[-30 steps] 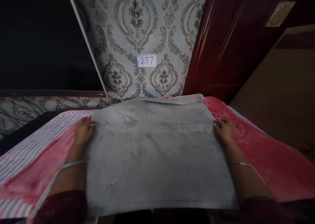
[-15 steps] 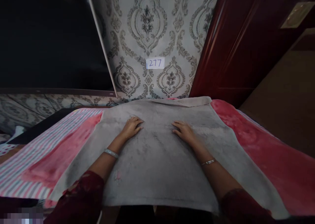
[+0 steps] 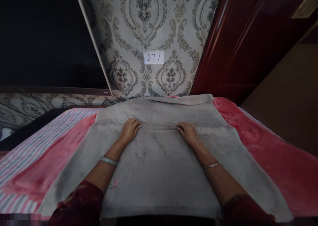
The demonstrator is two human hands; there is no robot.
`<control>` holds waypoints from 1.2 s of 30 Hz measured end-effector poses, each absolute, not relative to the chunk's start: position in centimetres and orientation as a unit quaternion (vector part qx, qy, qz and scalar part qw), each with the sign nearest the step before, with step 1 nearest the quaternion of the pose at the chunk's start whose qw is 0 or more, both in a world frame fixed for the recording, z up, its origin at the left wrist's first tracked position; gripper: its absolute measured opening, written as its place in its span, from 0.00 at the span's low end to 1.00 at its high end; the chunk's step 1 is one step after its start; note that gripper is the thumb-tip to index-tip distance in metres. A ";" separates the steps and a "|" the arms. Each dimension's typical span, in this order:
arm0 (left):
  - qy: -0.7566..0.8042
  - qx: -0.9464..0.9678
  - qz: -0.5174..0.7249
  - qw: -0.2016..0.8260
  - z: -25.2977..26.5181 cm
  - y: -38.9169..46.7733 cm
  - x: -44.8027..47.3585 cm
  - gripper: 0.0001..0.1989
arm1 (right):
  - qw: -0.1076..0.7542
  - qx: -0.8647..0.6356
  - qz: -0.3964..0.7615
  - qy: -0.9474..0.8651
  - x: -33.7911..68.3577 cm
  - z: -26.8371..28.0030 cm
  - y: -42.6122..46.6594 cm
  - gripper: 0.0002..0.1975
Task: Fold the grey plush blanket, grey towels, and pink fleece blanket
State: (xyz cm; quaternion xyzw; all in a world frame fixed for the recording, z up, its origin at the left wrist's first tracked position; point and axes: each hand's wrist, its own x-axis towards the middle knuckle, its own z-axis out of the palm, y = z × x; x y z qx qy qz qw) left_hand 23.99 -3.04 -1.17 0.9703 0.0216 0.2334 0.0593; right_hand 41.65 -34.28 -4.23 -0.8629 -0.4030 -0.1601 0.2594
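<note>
A grey towel (image 3: 159,166) with a soft nap and a small pink flower near its lower left lies spread out before me. My left hand (image 3: 130,129) is closed, its fingertips pinching the towel left of the middle. On the other side, my right hand (image 3: 186,132) pinches it too, fingers curled in. Between the two hands runs a low crosswise ridge in the fabric. The towel's far edge is folded over at the right. Beneath it, a pink plush blanket (image 3: 268,153) shows on both sides.
Under the blanket is a striped cloth (image 3: 32,149) on the left. A large dark screen (image 3: 49,40) stands at the back left. Behind are the patterned wall and a paper label (image 3: 153,57) reading 277. A dark red wooden panel (image 3: 236,47) rises at the right.
My fingers have curled in from lying spread on the towel and now pinch it. A crosswise ridge has formed between my hands. The view has shifted slightly.
</note>
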 end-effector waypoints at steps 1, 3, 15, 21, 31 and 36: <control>0.027 0.971 0.230 0.056 -1.2 -3.1 24.0 0.10 | 0.261 -0.863 -0.161 -0.403 41.7 -4.2 -34.3 0.08; 0.038 0.973 0.222 0.047 -1.1 -3.1 24.1 0.09 | 0.264 -0.861 -0.165 -0.403 41.6 -4.0 -34.3 0.07; 0.046 0.972 0.225 0.052 -0.3 -3.8 23.7 0.12 | 0.287 -0.855 -0.177 -0.394 41.4 -3.9 -34.2 0.06; -0.015 0.984 0.172 0.036 0.5 -7.8 26.1 0.17 | 0.291 -0.852 -0.173 -0.400 41.5 -4.0 -34.2 0.07; -0.002 0.980 0.198 0.038 -1.0 -10.7 29.9 0.06 | 0.262 -0.872 -0.151 -0.384 43.0 -3.2 -35.8 0.11; -0.010 0.971 0.238 0.032 -1.8 -9.7 30.3 0.07 | 0.251 -0.899 -0.155 -0.323 45.5 -2.3 -41.1 0.12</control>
